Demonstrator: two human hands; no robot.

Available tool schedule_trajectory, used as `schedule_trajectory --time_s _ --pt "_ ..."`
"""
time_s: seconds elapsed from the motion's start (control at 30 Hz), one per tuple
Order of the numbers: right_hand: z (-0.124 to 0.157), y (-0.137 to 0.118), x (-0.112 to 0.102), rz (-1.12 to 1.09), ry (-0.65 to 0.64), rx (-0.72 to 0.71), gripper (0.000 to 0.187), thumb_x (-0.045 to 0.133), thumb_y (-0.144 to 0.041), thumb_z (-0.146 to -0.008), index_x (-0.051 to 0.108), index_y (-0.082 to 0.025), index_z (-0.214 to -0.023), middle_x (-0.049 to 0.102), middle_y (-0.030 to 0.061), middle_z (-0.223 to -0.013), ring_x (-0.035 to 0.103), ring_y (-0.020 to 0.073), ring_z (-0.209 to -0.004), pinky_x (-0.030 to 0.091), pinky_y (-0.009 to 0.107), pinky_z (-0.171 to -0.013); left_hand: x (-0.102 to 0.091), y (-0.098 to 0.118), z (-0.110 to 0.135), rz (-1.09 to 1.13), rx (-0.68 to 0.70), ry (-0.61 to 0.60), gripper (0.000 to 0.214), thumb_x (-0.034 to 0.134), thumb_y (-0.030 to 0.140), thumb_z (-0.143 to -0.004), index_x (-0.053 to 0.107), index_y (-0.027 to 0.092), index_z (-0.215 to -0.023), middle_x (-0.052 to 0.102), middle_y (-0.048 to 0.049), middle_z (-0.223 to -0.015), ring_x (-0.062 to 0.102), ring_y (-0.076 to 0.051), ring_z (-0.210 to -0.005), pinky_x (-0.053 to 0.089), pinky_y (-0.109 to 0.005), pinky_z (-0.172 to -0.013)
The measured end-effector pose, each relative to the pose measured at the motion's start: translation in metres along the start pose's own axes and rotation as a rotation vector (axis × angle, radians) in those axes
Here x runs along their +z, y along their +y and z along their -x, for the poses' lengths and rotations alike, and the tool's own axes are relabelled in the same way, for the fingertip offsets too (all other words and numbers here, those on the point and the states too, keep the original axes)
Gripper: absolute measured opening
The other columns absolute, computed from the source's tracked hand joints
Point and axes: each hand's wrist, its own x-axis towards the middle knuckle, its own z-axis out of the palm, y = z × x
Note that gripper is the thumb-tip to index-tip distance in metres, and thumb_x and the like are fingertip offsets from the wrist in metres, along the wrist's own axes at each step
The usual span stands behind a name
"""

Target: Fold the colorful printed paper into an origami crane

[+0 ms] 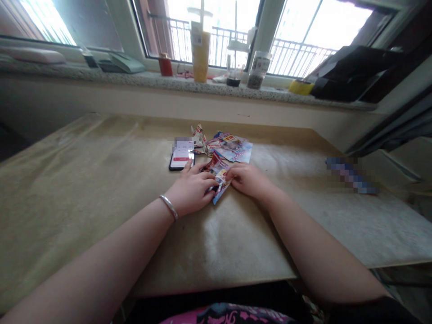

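Observation:
A small, shiny printed packet (221, 170) in red, blue and white lies creased on the table between my two hands. My left hand (191, 191), with a silver bangle at the wrist, reaches over its left side, thumb and fingers closed on that edge. From the other side my right hand (248, 179) has its fingers bent in and pinches the packet's right edge. Whether the packet is torn cannot be made out. Just beyond my left fingertips is a phone (182, 159) with a lit screen. Behind the packet are several colourful printed sheets or wrappers (232, 146) and a crumpled wrapper (200, 140).
The table (111, 180) has a yellowish cover. A blurred blue-purple strip (353, 175) lies at its right edge. Along the windowsill (135, 80) stand a yellow-filled tall container (200, 54), a red jar (165, 65), a clear jar (258, 72) and a black bag (351, 74).

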Motion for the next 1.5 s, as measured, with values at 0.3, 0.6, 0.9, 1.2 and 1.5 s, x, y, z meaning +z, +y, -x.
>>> schedule_trajectory --time_s 0.3,0.6,0.9,1.2,1.5 --pt "0.0 0.006 -0.001 -0.039 -0.032 0.006 0.011 0.057 -0.011 -0.074 0.065 -0.017 -0.08 0.067 0.0066 -0.088 0.059 0.0171 -0.084 0.045 0.029 -0.078 -0.001 0.008 0.0 -0.084 0.096 0.013 0.03 0.046 0.028 -0.089 0.067 0.019 -0.109 0.066 -0.0049 -0.118 0.04 -0.025 -0.132 0.013 -0.048 -0.117" --pt "0.001 0.006 -0.001 -0.044 -0.008 -0.01 0.01 0.057 -0.011 -0.076 0.064 -0.018 -0.078 0.067 0.0054 -0.086 0.059 0.0162 -0.083 0.044 0.028 -0.078 0.001 0.007 -0.005 -0.019 0.077 -0.068 0.035 0.037 0.031 -0.096 0.062 0.017 -0.115 0.063 -0.0072 -0.123 0.057 -0.021 -0.115 0.036 -0.037 -0.105" --pt "0.0 0.004 0.001 -0.08 0.008 -0.009 0.009 0.057 -0.012 -0.078 0.063 -0.018 -0.079 0.067 0.0056 -0.086 0.059 0.017 -0.085 0.044 0.03 -0.08 0.0 0.004 -0.005 0.039 0.111 -0.074 0.032 0.04 0.028 -0.093 0.064 0.018 -0.112 0.065 -0.0065 -0.12 0.059 -0.021 -0.112 0.04 -0.036 -0.101" --pt "0.001 0.004 0.001 -0.087 0.005 -0.019 0.01 0.057 -0.013 -0.078 0.066 -0.018 -0.082 0.067 0.0051 -0.085 0.059 0.0159 -0.082 0.045 0.028 -0.077 -0.002 0.006 -0.005 0.04 0.086 -0.111 0.033 0.039 0.03 -0.094 0.062 0.017 -0.113 0.065 -0.0073 -0.119 0.059 -0.022 -0.111 0.042 -0.036 -0.099" --pt "-0.001 -0.001 0.009 -0.083 0.13 0.107 0.009 0.06 -0.022 -0.081 0.068 -0.02 -0.08 0.067 0.0057 -0.093 0.06 0.0178 -0.093 0.045 0.033 -0.087 0.0 0.004 -0.005 0.076 0.086 -0.114 0.031 0.039 0.031 -0.094 0.062 0.017 -0.109 0.063 -0.0078 -0.119 0.056 -0.022 -0.112 0.041 -0.036 -0.099"
